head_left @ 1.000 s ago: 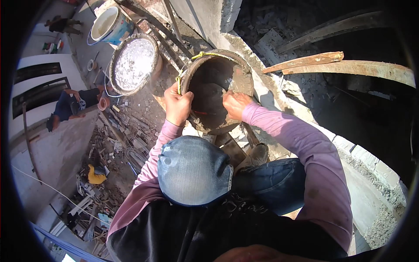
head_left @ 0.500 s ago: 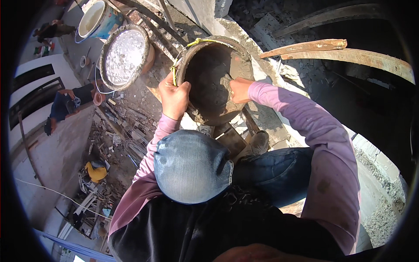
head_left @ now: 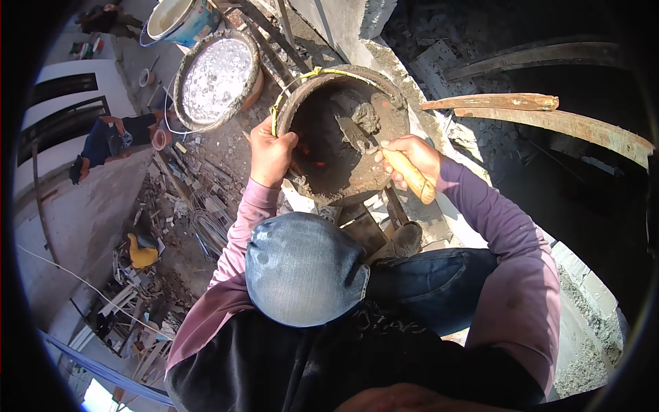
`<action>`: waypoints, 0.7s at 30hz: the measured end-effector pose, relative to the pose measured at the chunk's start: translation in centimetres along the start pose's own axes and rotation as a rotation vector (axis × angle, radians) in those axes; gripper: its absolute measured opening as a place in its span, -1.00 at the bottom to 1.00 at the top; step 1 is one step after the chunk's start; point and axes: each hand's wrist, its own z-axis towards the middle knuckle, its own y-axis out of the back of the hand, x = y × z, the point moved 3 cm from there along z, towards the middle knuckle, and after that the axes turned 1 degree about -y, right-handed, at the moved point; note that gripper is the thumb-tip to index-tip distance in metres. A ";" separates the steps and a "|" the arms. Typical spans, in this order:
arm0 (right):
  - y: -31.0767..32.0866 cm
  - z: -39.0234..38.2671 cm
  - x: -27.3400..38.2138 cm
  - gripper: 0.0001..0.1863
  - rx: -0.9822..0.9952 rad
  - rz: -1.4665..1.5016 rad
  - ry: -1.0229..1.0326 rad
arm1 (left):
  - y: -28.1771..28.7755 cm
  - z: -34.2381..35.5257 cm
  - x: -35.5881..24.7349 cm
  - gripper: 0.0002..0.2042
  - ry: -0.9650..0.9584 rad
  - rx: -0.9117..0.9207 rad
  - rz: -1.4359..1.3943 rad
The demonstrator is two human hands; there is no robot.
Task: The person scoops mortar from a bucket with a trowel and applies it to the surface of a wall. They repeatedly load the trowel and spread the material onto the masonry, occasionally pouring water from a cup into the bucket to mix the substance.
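Note:
Against my body side of a mortar-caked bucket (head_left: pixel 300 103), my left hand (head_left: pixel 272 152) is closed over its left rim, thumb on top, beside the yellow cord tied to the handle. My right hand (head_left: pixel 420 156) grips a trowel by its wooden handle (head_left: pixel 410 176), at the bucket's right rim. The trowel's blade (head_left: pixel 352 134) reaches into the bucket and is coated with grey mortar. A wet lump of mortar (head_left: pixel 366 118) lies beside the blade. Inside, the left part of the bucket is in deep shadow.
A bucket of pale, shiny liquid (head_left: pixel 216 79) and a blue bucket (head_left: pixel 199 24) stand at the far left. Wooden boards (head_left: pixel 508 103) jut over a dark drop on the right, past a broken wall edge (head_left: pixel 419 113). A person (head_left: pixel 117 141) is at the left, near rubble (head_left: pixel 195 199).
My right hand has turned and drawn back toward the bucket's right rim, bringing the trowel's handle and blade into sight. My left hand keeps its hold on the rim.

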 end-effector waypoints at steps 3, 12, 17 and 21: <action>-0.6 -4.1 4.4 -0.78 -0.514 -1.362 0.487 | -0.7 0.8 0.4 -0.71 -0.012 0.034 -0.016; -3.5 3.0 -1.7 -0.71 -0.566 -1.937 0.530 | -3.2 1.3 0.6 -0.70 -0.070 -0.053 0.090; 1.3 1.0 4.7 -0.65 -0.965 -2.017 0.607 | -4.2 1.0 -0.1 -0.69 -0.115 -0.007 0.093; -1.1 4.6 -2.1 -0.59 -0.607 -1.869 0.377 | -3.9 1.1 1.8 -0.63 -0.108 -0.037 0.055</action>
